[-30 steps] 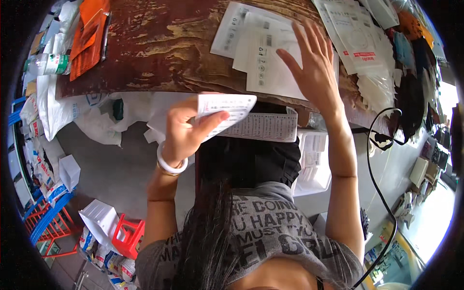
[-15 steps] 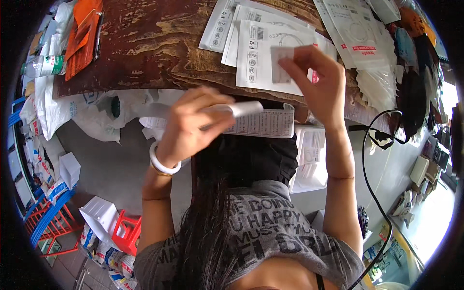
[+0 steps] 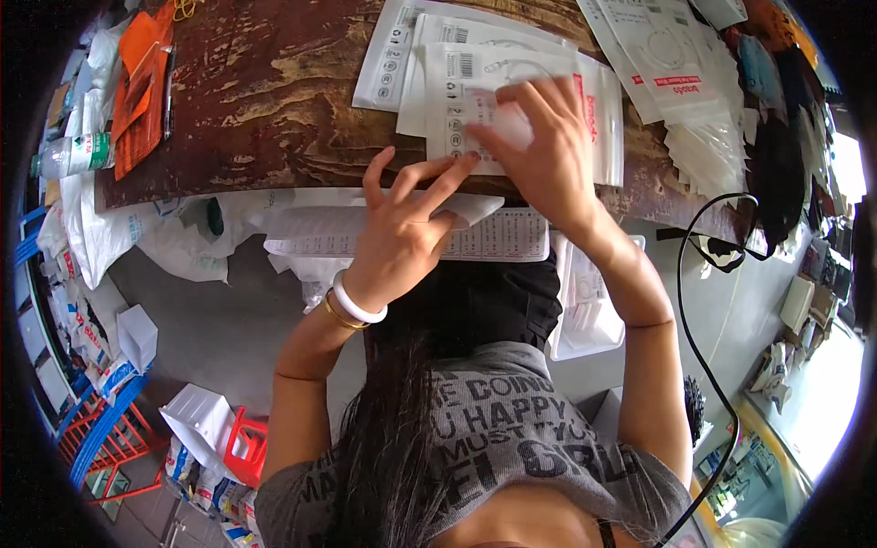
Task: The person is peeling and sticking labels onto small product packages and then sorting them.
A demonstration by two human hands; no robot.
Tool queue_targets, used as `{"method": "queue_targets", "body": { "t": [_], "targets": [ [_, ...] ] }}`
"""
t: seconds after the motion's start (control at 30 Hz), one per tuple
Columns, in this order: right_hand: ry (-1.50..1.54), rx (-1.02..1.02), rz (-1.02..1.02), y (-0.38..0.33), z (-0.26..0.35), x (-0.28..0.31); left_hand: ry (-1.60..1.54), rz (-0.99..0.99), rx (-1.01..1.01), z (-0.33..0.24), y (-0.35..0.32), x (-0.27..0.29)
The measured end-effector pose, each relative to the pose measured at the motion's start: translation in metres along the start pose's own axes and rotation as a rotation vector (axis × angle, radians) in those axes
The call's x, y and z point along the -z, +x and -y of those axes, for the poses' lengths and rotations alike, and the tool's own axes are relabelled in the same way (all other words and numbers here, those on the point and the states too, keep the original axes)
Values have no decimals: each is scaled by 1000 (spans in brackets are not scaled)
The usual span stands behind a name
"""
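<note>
A white printed pouch with a cable drawing lies on top of other pouches at the table's front edge. My right hand is over it, slightly blurred, thumb and fingers curved about a small pale label. The label appears to be at the pouch's surface; whether it touches cannot be made out. My left hand has its fingers spread, the index tip at the pouch's lower left corner. A white label strip runs beneath that hand and seems held by the thumb, which partly hides it.
More pouches lie at the right. An orange packet and a plastic bottle are at the left. A printed strip hangs over my lap beside a white bin. A black cable loops at the right.
My right hand has moved left and brought the small label over the pouch. The left hand has shifted right and spread its fingers toward the pouch's corner, and the strip's end has tilted down.
</note>
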State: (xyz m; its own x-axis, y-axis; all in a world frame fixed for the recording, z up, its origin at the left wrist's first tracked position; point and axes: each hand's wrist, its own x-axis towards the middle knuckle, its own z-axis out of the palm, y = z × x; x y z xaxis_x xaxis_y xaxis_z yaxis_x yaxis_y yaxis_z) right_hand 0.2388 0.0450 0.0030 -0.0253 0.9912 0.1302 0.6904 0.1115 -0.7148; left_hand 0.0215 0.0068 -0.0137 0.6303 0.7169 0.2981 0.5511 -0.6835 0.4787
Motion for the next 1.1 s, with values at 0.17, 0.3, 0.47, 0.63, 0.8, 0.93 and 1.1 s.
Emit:
{"method": "queue_targets", "body": {
  "t": [0.17, 0.3, 0.47, 0.63, 0.8, 0.93, 1.1],
  "targets": [
    [-406, 269, -209, 15, -35, 33, -73, 0, -12, 5, 0, 6],
    [-216, 488, 374, -16, -22, 49, -209, 72, 79, 10, -5, 24],
    [-268, 459, 322, -25, -17, 54, -236, 154, -10, 4, 5, 54],
    [101, 237, 105, -14, -15, 67, -361, 56, -68, -9, 1, 80],
    [-144, 150, -690, 36, -37, 94, -531, -80, 131, -15, 5, 76],
    [-746, 268, -540, 51, -112, 86, -541, -154, 119, -5, 6, 54],
    [54, 210, 81, 0, 8, 51, -497, -132, 84, -7, 7, 53]
  ]
}}
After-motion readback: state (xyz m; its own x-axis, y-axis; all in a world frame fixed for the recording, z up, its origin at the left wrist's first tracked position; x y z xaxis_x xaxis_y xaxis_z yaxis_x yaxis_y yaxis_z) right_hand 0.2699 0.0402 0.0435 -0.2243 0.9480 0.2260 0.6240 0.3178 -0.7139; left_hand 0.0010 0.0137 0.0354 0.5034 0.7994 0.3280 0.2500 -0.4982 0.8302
